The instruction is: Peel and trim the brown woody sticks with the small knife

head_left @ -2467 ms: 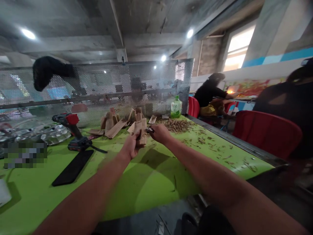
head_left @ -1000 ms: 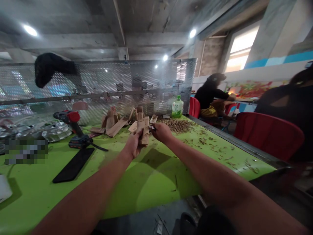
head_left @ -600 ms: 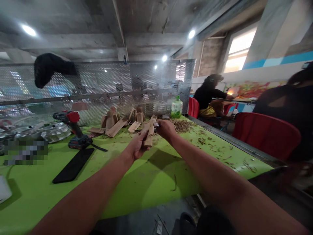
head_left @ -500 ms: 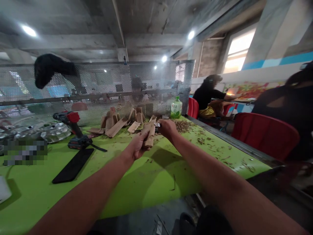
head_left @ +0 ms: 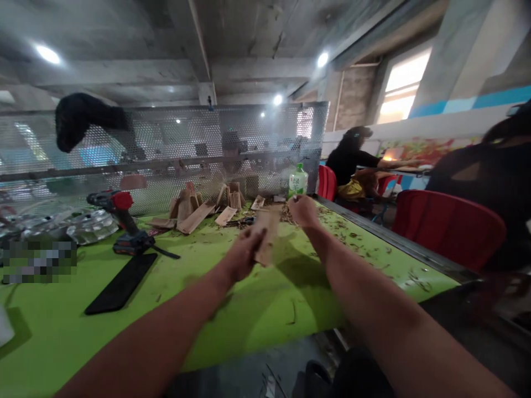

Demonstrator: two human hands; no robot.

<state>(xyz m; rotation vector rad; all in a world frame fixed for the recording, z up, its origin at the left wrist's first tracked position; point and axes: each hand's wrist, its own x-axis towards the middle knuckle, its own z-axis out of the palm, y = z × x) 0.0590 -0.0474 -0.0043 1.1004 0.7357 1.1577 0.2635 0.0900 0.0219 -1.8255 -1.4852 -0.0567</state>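
A flat brown piece of wood (head_left: 266, 235), smeared by motion, is gripped along its left edge by my left hand (head_left: 244, 251). It is tilted above the green tabletop. My right hand (head_left: 303, 211) is closed and apart from the wood, over a heap of wood shavings. A small pale bit shows at its fingers, but what they hold is too small to make out. Past the left hand a dark tool (head_left: 244, 220) lies on the table. Several wood pieces (head_left: 197, 215) stand and lie behind it.
A cordless drill (head_left: 124, 221) and a black flat slab (head_left: 122, 283) are at the left, near shiny metal parts (head_left: 89, 224). A green-capped bottle (head_left: 298, 179) stands behind my right hand. A perforated metal screen (head_left: 174, 149) borders the back. People sit to the right by red chairs (head_left: 448, 224).
My right hand has moved right and away from the wood. My left hand has shifted the wood slightly right and turned its broad face more into view. The dark tool on the table is less covered.
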